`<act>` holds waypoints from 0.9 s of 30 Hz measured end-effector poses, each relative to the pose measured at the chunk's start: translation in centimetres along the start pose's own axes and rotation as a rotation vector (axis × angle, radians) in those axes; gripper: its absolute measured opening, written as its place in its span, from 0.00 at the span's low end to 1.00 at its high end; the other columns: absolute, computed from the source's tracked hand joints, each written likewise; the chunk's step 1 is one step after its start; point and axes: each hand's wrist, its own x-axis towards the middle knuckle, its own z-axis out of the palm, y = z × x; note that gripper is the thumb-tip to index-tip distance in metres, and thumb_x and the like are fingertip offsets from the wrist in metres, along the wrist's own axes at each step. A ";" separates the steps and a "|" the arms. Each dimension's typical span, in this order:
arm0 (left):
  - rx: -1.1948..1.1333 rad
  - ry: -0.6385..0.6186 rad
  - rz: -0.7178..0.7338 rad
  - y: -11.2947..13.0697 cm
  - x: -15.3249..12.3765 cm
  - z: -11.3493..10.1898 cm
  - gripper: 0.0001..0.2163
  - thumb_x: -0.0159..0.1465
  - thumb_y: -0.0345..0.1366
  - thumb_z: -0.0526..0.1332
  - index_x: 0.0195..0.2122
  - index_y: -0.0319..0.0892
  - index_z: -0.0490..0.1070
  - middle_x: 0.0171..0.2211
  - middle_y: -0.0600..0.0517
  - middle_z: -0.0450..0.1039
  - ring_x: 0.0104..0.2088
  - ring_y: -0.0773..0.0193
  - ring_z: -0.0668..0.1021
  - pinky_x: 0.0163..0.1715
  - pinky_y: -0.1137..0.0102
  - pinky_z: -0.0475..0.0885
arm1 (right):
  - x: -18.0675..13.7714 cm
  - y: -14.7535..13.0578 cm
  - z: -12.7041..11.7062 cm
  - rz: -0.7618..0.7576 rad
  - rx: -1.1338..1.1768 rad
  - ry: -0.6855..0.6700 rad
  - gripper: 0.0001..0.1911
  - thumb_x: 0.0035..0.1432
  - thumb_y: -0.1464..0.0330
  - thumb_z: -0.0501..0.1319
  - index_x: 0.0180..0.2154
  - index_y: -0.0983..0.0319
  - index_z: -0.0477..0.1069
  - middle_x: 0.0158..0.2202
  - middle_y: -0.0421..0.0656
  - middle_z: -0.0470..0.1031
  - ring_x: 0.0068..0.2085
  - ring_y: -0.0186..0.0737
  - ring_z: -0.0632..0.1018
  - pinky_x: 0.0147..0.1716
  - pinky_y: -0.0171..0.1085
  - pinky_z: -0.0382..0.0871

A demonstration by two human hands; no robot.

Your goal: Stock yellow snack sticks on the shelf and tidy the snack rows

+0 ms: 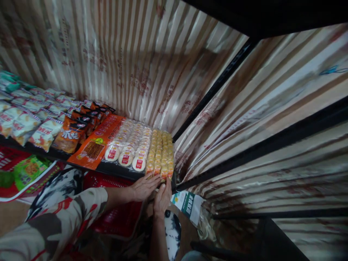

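My left hand lies with fingers stretched out against the front ends of the yellow-wrapped snack packets, at the right end of a black shelf. My right hand is just right of it, fingers extended upward and touching the front of the same rows. Neither hand grips anything. Left of the yellow packets stand rows of round white rice crackers in clear wrappers with red labels. Beside them lies a flat orange snack bag.
Orange-and-black snack bags and white chip bags fill the shelf's left. Beneath are red baskets, one holding a green packet. Striped plastic sheeting hangs behind black frame posts. A white-green bag lies low right.
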 end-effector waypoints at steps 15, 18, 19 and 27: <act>0.068 0.140 -0.370 -1.4 -4.2 -3.3 0.24 0.65 0.39 0.51 0.62 0.40 0.57 0.66 0.47 0.47 0.66 0.55 0.48 0.63 0.56 0.49 | 0.0 -2.5 -0.8 -0.222 -0.041 0.042 0.29 0.66 0.59 0.40 0.57 0.74 0.59 0.60 0.61 0.58 0.63 0.50 0.58 0.58 0.54 0.55; 0.123 0.223 -0.553 -4.7 -7.3 -4.5 0.22 0.66 0.36 0.50 0.62 0.40 0.57 0.66 0.46 0.48 0.66 0.53 0.48 0.63 0.54 0.47 | 0.0 -4.0 0.0 -0.306 -0.046 -0.003 0.27 0.67 0.61 0.41 0.58 0.72 0.59 0.60 0.60 0.58 0.63 0.49 0.58 0.58 0.54 0.55; 0.149 0.246 -0.621 -5.9 -8.2 -4.8 0.23 0.66 0.35 0.50 0.62 0.39 0.57 0.65 0.45 0.48 0.66 0.53 0.48 0.63 0.54 0.47 | 0.0 -4.7 0.5 -0.328 -0.044 -0.028 0.27 0.67 0.61 0.41 0.58 0.72 0.59 0.60 0.59 0.59 0.63 0.49 0.58 0.58 0.54 0.55; 0.276 0.266 -0.874 -11.8 -11.9 -5.1 0.23 0.66 0.39 0.49 0.60 0.33 0.59 0.63 0.38 0.55 0.64 0.51 0.55 0.61 0.54 0.50 | 1.1 -12.2 7.7 -0.395 -0.012 -0.233 0.28 0.67 0.62 0.40 0.58 0.73 0.61 0.62 0.56 0.58 0.64 0.45 0.55 0.60 0.51 0.54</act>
